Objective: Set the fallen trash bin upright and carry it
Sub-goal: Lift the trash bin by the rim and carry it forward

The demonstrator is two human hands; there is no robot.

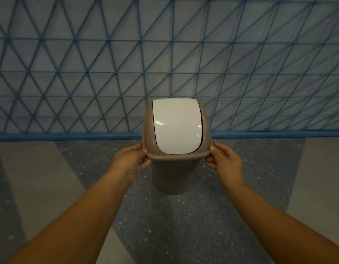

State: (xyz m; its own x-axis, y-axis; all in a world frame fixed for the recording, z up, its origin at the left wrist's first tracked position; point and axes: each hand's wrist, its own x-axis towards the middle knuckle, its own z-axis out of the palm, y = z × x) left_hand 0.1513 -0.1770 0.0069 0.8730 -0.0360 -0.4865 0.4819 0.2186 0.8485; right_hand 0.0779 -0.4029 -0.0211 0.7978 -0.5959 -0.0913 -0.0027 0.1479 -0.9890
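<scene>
Bin [175,174] stood upright, brown body tapering toward its base, white swing lid [176,126] shut and level on top. It was out in front of the person, over the speckled dark strip of floor [184,225], just short of the blue lattice railing [88,73]. Could not tell whether the base rested on the floor or hung just clear of it; no contact line was visible from this angle.

Left hand [133,161] was closed on the left edge of the bin's rim [176,156], thumb on top, fingers curled beneath. Right hand [224,161] gripped the opposite edge the same way. Both arms reached forward, nearly straight.

Judgement: the rim was chosen because the flared lip gives the fingers a ledge to hook under, whereas the smooth tapered body offers little to pinch. A matched grip at both sides should keep the bin level and the lid from swinging.

Righting step looked complete. Carrying appeared to be at hand or just under way.

Risk noted: if the top section only clips on, lifting by it might pull it off the body.
</scene>
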